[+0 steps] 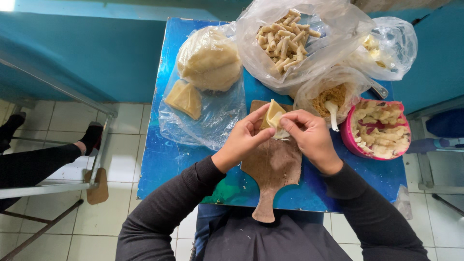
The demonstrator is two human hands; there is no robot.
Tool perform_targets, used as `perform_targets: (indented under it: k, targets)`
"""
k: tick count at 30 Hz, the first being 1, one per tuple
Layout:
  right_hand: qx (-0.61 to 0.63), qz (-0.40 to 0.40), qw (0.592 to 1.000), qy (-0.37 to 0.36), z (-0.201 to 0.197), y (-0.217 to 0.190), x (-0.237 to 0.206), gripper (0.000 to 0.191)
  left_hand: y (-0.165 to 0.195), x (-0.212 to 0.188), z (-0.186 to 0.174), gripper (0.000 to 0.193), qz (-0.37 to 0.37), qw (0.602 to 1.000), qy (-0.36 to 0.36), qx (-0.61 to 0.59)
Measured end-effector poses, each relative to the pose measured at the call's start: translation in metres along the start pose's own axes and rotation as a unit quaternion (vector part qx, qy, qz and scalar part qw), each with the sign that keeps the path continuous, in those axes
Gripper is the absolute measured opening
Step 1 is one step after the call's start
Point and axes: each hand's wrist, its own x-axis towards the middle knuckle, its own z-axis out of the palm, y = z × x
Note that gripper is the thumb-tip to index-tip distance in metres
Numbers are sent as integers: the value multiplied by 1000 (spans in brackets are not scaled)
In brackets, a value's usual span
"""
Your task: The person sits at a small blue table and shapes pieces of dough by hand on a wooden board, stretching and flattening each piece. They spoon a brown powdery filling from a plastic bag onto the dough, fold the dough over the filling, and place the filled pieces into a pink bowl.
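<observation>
Both hands meet over the far end of a wooden board [272, 166] that lies on a small blue table [154, 159]. The left hand [241, 140] and the right hand [309, 135] together hold a thin piece of pale dough [273, 117], folded like a small pocket. The fingers of both hands are bent and pinch the edges of this dough between thumb and fingertips; no finger is loose. The dough is just above the board, between the two hands, a little far of the board's middle. The handle of the board points toward the person.

To the far left on the table lies a clear plastic sheet [208, 121] with a round stack of thin dough discs [209, 59] on it. A smaller wedge-shaped stack [183, 99] lies near the round one, on its near left side.

At the far side, in the middle, an open plastic bag [299, 43] holds many finished small rolls [286, 41]. To the right of the hands a second bag [333, 92] contains brown crumbs with a white spoon [332, 113] in it. Just beside it on the right stands a pink bowl [349, 140] with a pale lumpy filling [379, 128]. Another plastic bag [391, 46] is at the far right corner.
</observation>
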Motion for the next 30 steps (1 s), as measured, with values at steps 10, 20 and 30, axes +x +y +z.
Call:
perform_targets:
  k: [10, 20, 30]
  targets:
    - [281, -65, 944, 158, -20, 7, 9, 8, 2, 3, -6, 54, -33, 993, 103, -54]
    - [-395, -206, 894, 49, 16, -27, -21, 10, -2, 11, -17, 53, 39, 969, 229, -84]
    - [-401, -238, 884, 7, 38, -33, -33, 14, -4, 5, -5, 55, 16, 976, 211, -54]
